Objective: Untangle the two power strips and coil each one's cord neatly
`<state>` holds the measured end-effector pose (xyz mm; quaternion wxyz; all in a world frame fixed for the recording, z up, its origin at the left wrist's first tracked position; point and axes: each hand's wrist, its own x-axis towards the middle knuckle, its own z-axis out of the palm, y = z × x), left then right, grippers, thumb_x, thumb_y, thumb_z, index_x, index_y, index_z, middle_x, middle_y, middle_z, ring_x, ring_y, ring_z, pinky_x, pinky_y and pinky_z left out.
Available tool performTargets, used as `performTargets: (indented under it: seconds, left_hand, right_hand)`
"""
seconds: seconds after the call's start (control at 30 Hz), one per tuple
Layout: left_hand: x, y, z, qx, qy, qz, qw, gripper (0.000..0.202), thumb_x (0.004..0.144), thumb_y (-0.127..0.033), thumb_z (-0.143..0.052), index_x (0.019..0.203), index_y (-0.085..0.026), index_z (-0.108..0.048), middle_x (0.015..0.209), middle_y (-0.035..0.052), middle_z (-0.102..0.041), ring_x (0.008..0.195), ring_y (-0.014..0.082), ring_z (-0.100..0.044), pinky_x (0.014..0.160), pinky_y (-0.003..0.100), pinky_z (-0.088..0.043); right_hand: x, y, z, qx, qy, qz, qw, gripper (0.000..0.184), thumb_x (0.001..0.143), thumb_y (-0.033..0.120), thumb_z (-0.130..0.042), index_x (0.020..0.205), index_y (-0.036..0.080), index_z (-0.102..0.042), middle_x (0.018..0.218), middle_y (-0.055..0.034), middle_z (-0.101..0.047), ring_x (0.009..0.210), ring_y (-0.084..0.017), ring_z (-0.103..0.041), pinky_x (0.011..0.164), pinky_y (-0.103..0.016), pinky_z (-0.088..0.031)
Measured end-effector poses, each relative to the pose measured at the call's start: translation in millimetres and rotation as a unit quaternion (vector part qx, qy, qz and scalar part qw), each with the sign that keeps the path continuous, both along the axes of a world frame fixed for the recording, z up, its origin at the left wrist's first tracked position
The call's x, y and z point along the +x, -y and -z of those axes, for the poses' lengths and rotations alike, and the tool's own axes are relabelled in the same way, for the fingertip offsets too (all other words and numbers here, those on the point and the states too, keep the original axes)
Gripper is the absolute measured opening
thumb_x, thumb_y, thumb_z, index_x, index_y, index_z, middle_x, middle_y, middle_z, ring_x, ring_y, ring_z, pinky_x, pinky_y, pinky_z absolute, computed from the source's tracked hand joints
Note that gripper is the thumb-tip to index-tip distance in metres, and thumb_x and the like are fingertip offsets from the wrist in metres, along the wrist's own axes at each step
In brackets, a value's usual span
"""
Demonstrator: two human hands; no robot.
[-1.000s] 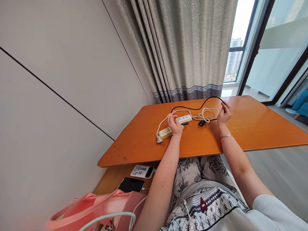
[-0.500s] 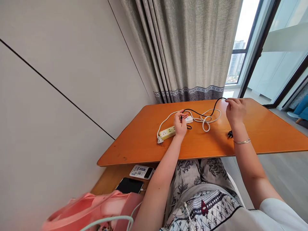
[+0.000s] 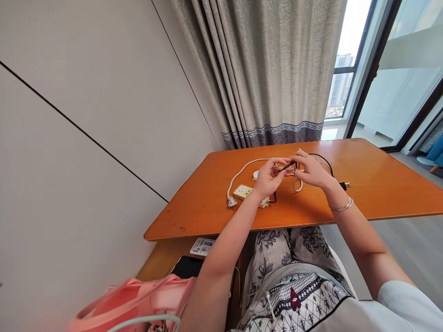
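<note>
Apparently both hands (image 3: 269,178) (image 3: 309,169) in fingertip pinches on black cable (image 3: 288,166), print (image 3: 206,244) on white device (image 3: 200,248) illegible.

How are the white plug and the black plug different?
The white plug points its prongs toward the near edge of the table; the black plug points its prongs to the right. The white plug lies beside the yellowish power strip, while the black plug is over by the right wrist. The white plug is in full view; the black plug is partly hidden by that arm. Both show bare prongs, so neither is plugged in.
</note>
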<state>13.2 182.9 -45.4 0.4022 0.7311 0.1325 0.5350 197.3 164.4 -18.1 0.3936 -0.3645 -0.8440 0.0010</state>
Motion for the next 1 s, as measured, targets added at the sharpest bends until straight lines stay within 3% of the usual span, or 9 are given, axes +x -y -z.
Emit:
performTargets:
  seconds: [0.1,0.2,0.33,0.43,0.57,0.67,0.77,0.87,1.0]
  left_hand:
    - [-1.8,2.9,7.7,-0.028,0.01,-0.005,1.0,0.031,0.087,-0.039,-0.069,0.108,-0.024,-0.052,0.136,0.0122,-0.058,0.096,0.0183,-0.072,0.079,0.032,-0.062]
    - [-2.7,5.0,21.9,-0.062,0.004,-0.016,0.998,0.037,0.086,-0.036,-0.07,0.115,-0.025,-0.051,0.138,0.0126,-0.056,0.086,0.0151,-0.072,0.075,0.03,-0.061]
    - [-9.8,5.9,32.1,-0.065,-0.136,0.011,0.989,0.025,0.09,-0.034,-0.062,0.112,-0.022,-0.059,0.102,0.0083,-0.071,0.079,0.0169,-0.07,0.079,0.032,-0.057]
    - [-17.1,5.2,23.0,-0.024,-0.229,-0.017,0.973,0.024,0.095,-0.041,-0.054,0.091,-0.021,-0.068,0.071,0.0026,-0.066,0.071,0.0184,-0.064,0.072,0.031,-0.052]
    - [-25.9,3.4,-3.8,-0.033,-0.158,-0.084,0.983,0.043,0.09,-0.059,-0.057,0.071,-0.021,-0.063,0.063,0.0008,-0.056,0.058,0.0151,-0.051,0.056,0.027,-0.043]
    - [-34.1,5.0,-23.6,-0.074,-0.077,-0.103,0.989,0.052,0.083,-0.069,-0.06,0.065,-0.02,-0.058,0.055,-0.0019,-0.044,0.051,0.0122,-0.041,0.046,0.025,-0.034]
    - [-40.5,11.7,-36.7,-0.111,-0.042,-0.078,0.99,0.054,0.079,-0.07,-0.065,0.062,-0.02,-0.055,0.05,-0.0049,-0.03,0.044,0.0094,-0.03,0.04,0.025,-0.024]
    - [-41.6,22.8,-42.8,-0.143,-0.029,-0.04,0.988,0.054,0.077,-0.071,-0.066,0.062,-0.021,-0.053,0.05,-0.0068,-0.022,0.041,0.0075,-0.02,0.038,0.023,-0.017]
    - [-39.4,39.5,-46.7,-0.146,-0.042,-0.024,0.988,0.056,0.076,-0.073,-0.065,0.059,-0.021,-0.053,0.049,-0.0062,-0.022,0.041,0.007,-0.017,0.038,0.023,-0.015]
  right_hand:
    - [5.9,0.4,-5.1,-0.02,0.023,0.013,0.999,0.034,0.088,0.023,-0.049,0.111,0.02,-0.072,0.09,-0.0056,-0.057,0.081,-0.02,-0.056,0.076,-0.033,-0.048]
    - [9.1,1.8,-9.7,0.012,0.01,0.057,0.998,0.034,0.091,0.021,-0.046,0.112,0.02,-0.073,0.089,-0.006,-0.053,0.082,-0.021,-0.055,0.079,-0.035,-0.047]
    - [15.6,6.5,-19.6,0.096,-0.067,0.127,0.985,0.031,0.094,0.021,-0.045,0.109,0.022,-0.072,0.091,-0.0073,-0.054,0.087,-0.022,-0.056,0.081,-0.038,-0.048]
    - [25.8,9.5,-29.0,0.152,-0.114,0.178,0.966,0.027,0.095,0.023,-0.046,0.107,0.024,-0.071,0.092,-0.0078,-0.056,0.088,-0.024,-0.057,0.081,-0.04,-0.049]
    - [46.4,8.6,-38.7,0.172,-0.127,0.212,0.954,0.025,0.094,0.025,-0.049,0.106,0.024,-0.071,0.093,-0.0074,-0.06,0.085,-0.022,-0.059,0.076,-0.037,-0.048]
    - [63.9,11.0,-40.7,0.126,-0.102,0.208,0.965,0.022,0.09,0.028,-0.056,0.104,0.024,-0.072,0.089,-0.0061,-0.063,0.078,-0.02,-0.059,0.071,-0.035,-0.047]
    - [80.5,20.8,-38.9,0.011,-0.079,0.179,0.981,0.022,0.09,0.037,-0.06,0.103,0.024,-0.073,0.078,-0.0032,-0.064,0.068,-0.017,-0.056,0.063,-0.032,-0.043]
    - [94.7,34.9,-36.8,-0.104,-0.086,0.125,0.983,0.034,0.087,0.053,-0.062,0.1,0.023,-0.073,0.074,-0.0026,-0.065,0.065,-0.016,-0.054,0.059,-0.03,-0.041]
    - [106.0,52.6,-35.9,-0.141,-0.069,0.124,0.98,0.046,0.083,0.065,-0.062,0.099,0.023,-0.074,0.074,-0.0039,-0.066,0.066,-0.017,-0.056,0.059,-0.031,-0.041]
